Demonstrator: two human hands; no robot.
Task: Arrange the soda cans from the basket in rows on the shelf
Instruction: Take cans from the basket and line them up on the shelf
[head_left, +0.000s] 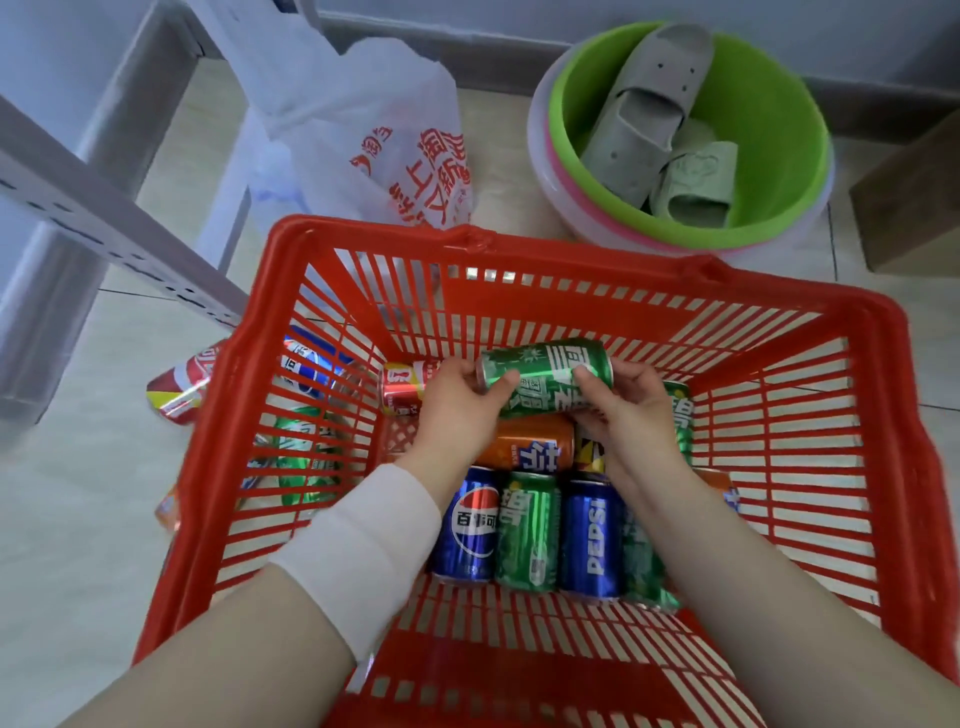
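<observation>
A red plastic basket (779, 441) stands on the tiled floor and holds several soda cans lying on their sides. Both hands are inside it, holding one green can (545, 371) a little above the others. My left hand (457, 400) grips the can's left end with thumb on its front; my right hand (623, 400) grips its right end. Under them lie an orange can (530, 441), a red can (402, 387), two blue Pepsi cans (470, 525) (592, 540) and more green cans (527, 535). The grey metal shelf (104, 218) stands at the left.
Several cans (179, 382) lie on the floor outside the basket's left wall, seen partly through its slats. A white plastic bag (374, 135) sits behind the basket. Stacked basins, the top one green (779, 156), hold slippers at back right. A brown box (914, 202) is far right.
</observation>
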